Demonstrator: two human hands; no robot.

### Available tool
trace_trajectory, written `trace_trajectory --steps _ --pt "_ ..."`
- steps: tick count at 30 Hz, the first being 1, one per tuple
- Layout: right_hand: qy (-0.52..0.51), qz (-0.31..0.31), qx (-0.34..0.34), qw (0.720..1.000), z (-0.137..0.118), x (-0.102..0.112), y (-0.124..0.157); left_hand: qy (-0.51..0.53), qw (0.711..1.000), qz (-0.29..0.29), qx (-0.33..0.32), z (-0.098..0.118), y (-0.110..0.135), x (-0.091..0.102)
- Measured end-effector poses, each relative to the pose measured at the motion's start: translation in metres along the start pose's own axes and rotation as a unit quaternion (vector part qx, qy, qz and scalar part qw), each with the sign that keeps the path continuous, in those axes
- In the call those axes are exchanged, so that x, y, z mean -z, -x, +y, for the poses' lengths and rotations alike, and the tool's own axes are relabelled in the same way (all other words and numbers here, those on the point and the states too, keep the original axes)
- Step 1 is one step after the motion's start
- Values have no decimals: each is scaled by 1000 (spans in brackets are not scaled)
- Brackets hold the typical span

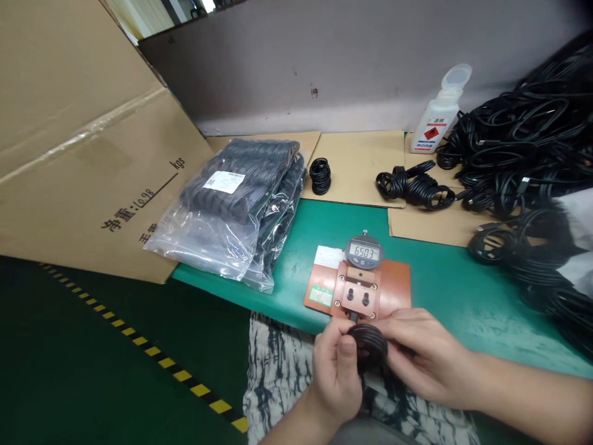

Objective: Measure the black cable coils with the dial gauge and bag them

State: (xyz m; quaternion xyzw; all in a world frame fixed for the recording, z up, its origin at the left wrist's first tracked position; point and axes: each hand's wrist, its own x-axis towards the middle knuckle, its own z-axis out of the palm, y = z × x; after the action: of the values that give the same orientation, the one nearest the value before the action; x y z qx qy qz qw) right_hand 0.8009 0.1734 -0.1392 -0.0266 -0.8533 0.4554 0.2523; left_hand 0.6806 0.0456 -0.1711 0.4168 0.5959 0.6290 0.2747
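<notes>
A coiled black cable [369, 343] is held between both hands at the front edge of the green table. My left hand [338, 371] is closed around the coil's left side, thumb along it. On the other side, the fingers of my right hand [424, 352] pinch the coil. A dark end piece [354, 316] above the coil meets the front of an orange-brown gauge fixture [360, 290]; whether it sits inside cannot be seen. The fixture carries a round digital dial gauge [364, 250] whose display looks like 6503.
Plastic bags of coiled cables [241, 191] lie at the left beside a large cardboard box [83, 161]. Small cable coils [320, 176] rest on cardboard sheets at the back. A white bottle [435, 120] and a big heap of black cables [523, 142] occupy the right.
</notes>
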Motion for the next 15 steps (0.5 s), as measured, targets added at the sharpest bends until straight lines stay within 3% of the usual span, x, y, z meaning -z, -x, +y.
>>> trace_trajectory --steps 8,15 --pt "16 23 36 999 0 2 -3 -17 999 1 -38 -1 9 5" --pt "18 18 52 998 0 3 -2 -16 1000 14 -8 -8 15 5"
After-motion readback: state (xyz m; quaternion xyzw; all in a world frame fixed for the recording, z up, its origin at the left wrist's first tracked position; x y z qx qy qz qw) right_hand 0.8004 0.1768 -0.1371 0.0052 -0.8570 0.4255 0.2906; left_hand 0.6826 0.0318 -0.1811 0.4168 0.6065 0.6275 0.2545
